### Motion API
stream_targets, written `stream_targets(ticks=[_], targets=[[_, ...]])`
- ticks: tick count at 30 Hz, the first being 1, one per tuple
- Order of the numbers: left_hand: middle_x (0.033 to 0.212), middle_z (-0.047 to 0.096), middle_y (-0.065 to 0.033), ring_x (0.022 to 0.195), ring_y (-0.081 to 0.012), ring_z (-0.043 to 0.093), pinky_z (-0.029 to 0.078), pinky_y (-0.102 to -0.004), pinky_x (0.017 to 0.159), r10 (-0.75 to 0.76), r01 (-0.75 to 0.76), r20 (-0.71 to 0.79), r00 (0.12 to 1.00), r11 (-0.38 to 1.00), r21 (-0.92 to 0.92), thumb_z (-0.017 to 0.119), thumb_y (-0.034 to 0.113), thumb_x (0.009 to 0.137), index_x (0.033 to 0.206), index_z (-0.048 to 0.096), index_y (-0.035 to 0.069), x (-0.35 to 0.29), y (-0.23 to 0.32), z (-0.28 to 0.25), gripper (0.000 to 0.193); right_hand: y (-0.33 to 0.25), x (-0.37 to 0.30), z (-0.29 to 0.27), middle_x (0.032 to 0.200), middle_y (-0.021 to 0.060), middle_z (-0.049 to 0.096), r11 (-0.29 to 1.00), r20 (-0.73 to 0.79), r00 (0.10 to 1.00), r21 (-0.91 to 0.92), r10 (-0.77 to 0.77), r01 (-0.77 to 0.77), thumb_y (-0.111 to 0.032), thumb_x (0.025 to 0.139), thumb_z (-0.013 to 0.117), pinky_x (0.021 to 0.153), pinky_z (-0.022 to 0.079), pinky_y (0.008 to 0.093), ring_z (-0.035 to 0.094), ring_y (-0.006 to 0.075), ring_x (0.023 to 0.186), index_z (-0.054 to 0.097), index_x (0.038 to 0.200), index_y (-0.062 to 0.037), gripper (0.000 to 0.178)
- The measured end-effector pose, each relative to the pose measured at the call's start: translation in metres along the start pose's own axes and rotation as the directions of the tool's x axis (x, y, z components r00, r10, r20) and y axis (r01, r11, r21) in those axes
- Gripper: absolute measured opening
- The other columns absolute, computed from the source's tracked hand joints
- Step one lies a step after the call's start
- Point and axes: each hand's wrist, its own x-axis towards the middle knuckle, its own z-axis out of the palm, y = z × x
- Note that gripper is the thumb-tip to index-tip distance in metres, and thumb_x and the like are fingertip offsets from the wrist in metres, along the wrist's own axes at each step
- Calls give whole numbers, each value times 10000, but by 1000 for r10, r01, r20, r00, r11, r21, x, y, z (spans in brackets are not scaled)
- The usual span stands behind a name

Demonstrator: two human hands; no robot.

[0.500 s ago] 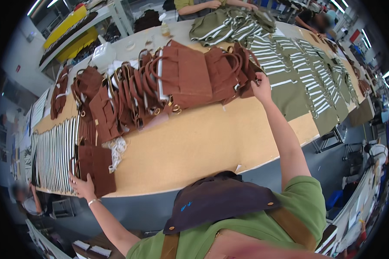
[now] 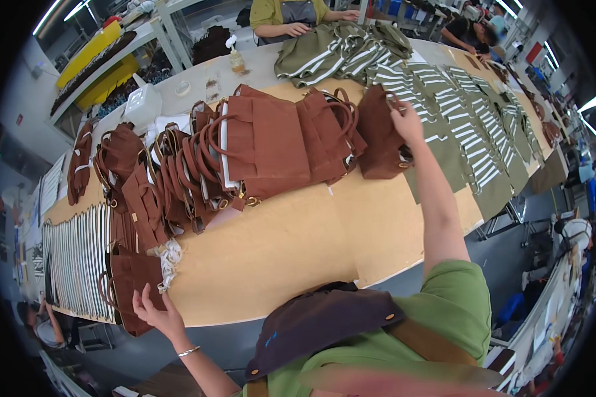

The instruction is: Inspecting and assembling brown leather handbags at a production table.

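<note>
My right hand (image 2: 407, 123) grips a brown handbag (image 2: 380, 137) by its upper edge, at the right end of a row of similar bags. Just left of it, large brown handbags (image 2: 268, 142) stand and lean on one another, with rounded handles and gold-coloured rings. At the lower left, another brown handbag (image 2: 136, 274) rests near the table's front edge. Over its right side hovers my left hand (image 2: 157, 314), fingers spread and holding nothing. White cord or ribbon (image 2: 171, 259) lies bunched beside that bag.
Dark strips with white edging (image 2: 79, 258) lie in rows at the left. Olive pieces with white bands (image 2: 457, 122) cover the table's right part. A bottle (image 2: 236, 61) and a white container (image 2: 142, 102) stand at the back. Across the table, a person's hands (image 2: 298, 30) rest near olive fabric.
My right hand has pulled the rightmost brown handbag away from the row, turning its side into view. My left hand has come off the lower-left handbag and moved right.
</note>
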Motion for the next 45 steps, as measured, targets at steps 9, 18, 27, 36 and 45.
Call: stream_targets(ticks=[9,18,27,36,45], targets=[[1168,565,-137,1153,-304,507,395,-395,1015,512,131,547,662,640,-757,703,127,814,1186,581,52,-60,191,75,398,-63,-207,-101,847,-5,621,835,47,981,534,-188,135,-46,855,658,645,445,205,547,39,702,554,1105,-14,272],[1156,583,-94,1074,-213,550,428,-324,934,390,390,488,781,306,-869,677,73,848,1060,542,35,-80,215,97,253,-98,-289,-54,927,-5,583,551,372,894,814,-249,-185,-31,939,556,733,454,217,537,62,815,507,1269,-51,335],[1073,622,-21,984,-96,550,424,-246,900,52,658,698,714,289,-695,569,90,952,1126,572,35,-75,100,91,183,-47,-332,-36,917,-3,558,630,591,783,687,-194,-363,-22,937,548,801,489,271,581,111,928,538,1193,-59,259],[1104,597,-51,1036,-205,557,355,-395,967,496,-311,158,854,729,-610,665,55,790,1092,597,120,-59,185,28,317,-115,-311,-43,1152,113,534,723,166,733,406,-660,559,-18,766,625,826,476,373,551,286,1064,619,1018,-88,261],[802,622,-44,843,-228,610,480,-379,757,451,-128,541,710,838,-530,702,88,743,822,687,139,-44,166,72,95,-96,-293,-28,776,108,655,639,836,167,255,-523,726,-53,714,620,702,502,415,641,278,867,675,799,-92,108]])
